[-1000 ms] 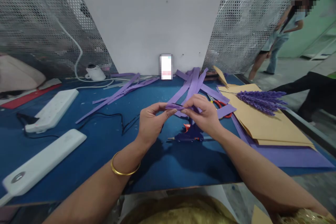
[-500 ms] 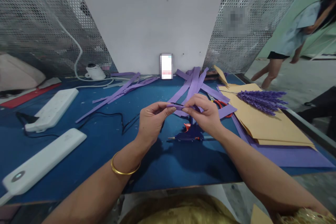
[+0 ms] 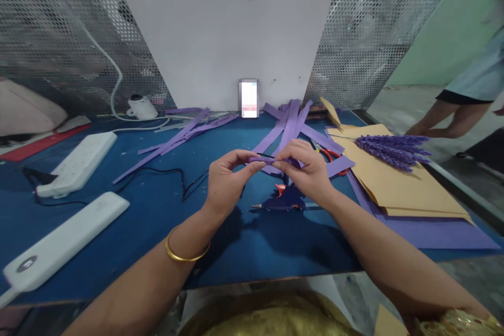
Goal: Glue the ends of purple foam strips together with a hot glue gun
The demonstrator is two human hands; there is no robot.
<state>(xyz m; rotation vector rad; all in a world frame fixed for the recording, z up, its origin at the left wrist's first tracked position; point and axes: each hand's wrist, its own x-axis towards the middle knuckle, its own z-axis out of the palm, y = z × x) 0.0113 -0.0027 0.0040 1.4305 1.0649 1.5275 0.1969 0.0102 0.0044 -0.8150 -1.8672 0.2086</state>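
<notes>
A short purple strip (image 3: 263, 159) is stretched between my two hands, above the table. My left hand (image 3: 228, 176) pinches its left end between thumb and forefinger. At the other end, my right hand (image 3: 303, 168) pinches it the same way. The fingers cover both ends, and whether the strip is folded I cannot tell. Below my right hand lies a dark blue glue gun (image 3: 281, 203) on its side, its nozzle pointing left. Several wide purple strips (image 3: 289, 123) lie behind my hands, near red-handled pliers (image 3: 328, 155).
White power strips (image 3: 84, 163) and a black cable lie on the left of the blue table (image 3: 157, 241). Narrow purple strips (image 3: 173, 142) lie at back left. A phone (image 3: 249, 98) leans on a white board (image 3: 224, 37). Purple lavender (image 3: 394, 151) rests on tan sheets (image 3: 417, 194). A person (image 3: 468, 89) stands at right.
My hands keep their pinch on the strip, with barely any shift. The person in the background has moved to the right.
</notes>
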